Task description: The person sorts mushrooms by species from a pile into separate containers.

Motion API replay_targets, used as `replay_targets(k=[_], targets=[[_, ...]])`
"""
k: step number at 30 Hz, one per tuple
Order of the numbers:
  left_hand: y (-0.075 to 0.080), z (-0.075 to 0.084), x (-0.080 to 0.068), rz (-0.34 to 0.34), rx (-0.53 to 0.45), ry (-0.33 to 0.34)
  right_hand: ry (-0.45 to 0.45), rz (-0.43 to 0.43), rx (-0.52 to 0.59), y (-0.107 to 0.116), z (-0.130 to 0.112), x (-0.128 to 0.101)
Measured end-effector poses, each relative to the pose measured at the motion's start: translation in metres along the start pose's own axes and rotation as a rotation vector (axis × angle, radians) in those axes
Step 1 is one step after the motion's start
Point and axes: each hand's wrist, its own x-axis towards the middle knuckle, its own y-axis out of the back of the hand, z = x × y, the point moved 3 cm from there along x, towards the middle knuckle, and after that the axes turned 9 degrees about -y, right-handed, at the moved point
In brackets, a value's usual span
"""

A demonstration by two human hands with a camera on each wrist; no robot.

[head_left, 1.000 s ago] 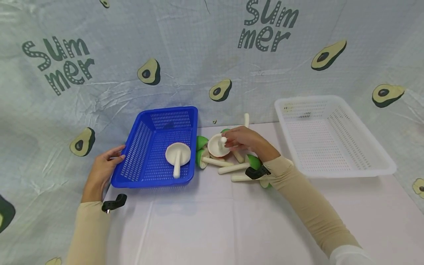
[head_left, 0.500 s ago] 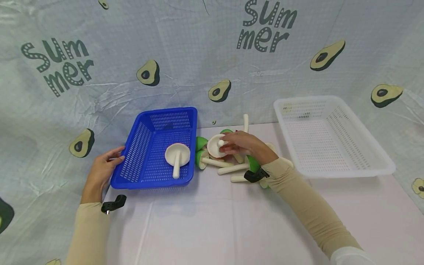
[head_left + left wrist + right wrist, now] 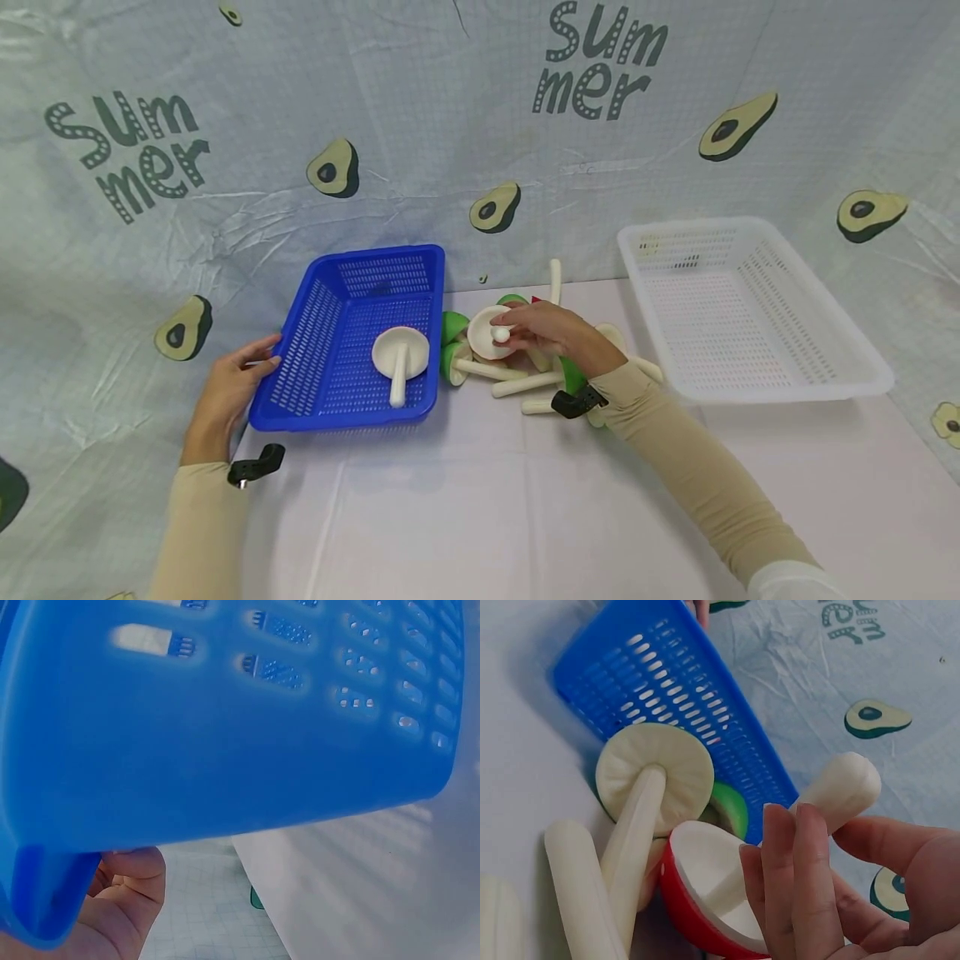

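Between the thumb and fingers of the right hand (image 3: 840,892), a toy mushroom with a red cap (image 3: 705,900) is held by its white stem, the rounded stem end poking out just past the fingertips (image 3: 802,825). That hold is a light pinch rather than a full wrap, as far as the wrist view shows, and the cap hangs off to one side of it. Judging from this, the likeliest slip is the stem rolling in the pinch so the heavier cap swings down and the piece drops.

Just below and beside the held mushroom lies the loose pile (image 3: 517,379) of green-capped and white-stemmed pieces, touching one another. A dropped or dragged cap could knock these; round stems would probably roll across the pale table (image 3: 480,517).

Farther out from the grip, to its left, sits the blue basket (image 3: 352,333) with one white mushroom (image 3: 400,357) lying in it. The left hand (image 3: 228,392) rests against the basket's outer corner; the left wrist view shows the thumb under the rim, but I cannot tell how firmly it grips. If that hold is loose, a bump could shift the basket.

Well off to the other side of the grip stands the white basket (image 3: 757,383).
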Motion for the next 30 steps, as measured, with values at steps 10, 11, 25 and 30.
replay_targets(k=[10,11,25,30], targets=[[0.002,0.001,-0.002,-0.02,0.001,-0.019,0.028,-0.031,-0.108,0.001,-0.001,-0.01],[0.002,0.001,-0.002,-0.018,0.002,-0.02,0.029,-0.031,-0.112,0.001,-0.002,-0.01],[0.002,0.0,-0.001,-0.022,-0.01,-0.001,0.063,-0.038,-0.062,0.004,-0.001,-0.015],[0.001,-0.001,-0.002,-0.021,-0.008,0.004,0.15,-0.089,-0.046,0.004,-0.002,-0.018]])
